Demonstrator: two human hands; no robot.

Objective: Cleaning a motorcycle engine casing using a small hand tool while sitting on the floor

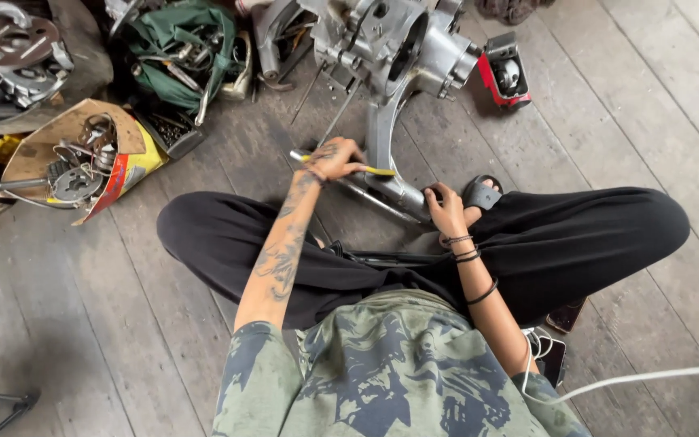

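While left hand (335, 159) grips yellow-handled tool (378, 171) — right hand (446, 209) clasps engine casing (390, 121) arm.

Dull grey cast-metal engine casing (390, 48) with worn, scuffed faces; rough, weathered wooden floor (649, 105); matt black cloth trousers (576, 235); torn cardboard box (66, 137); glossy red plastic part (505, 73).

Engine casing (390, 48) on the plank floor (649, 105), ahead of the seated person's crossed legs (527, 243). Left of it: bag of tools (184, 53), then cardboard box of metal parts (82, 158). Just right of it: small boxed part (505, 71).
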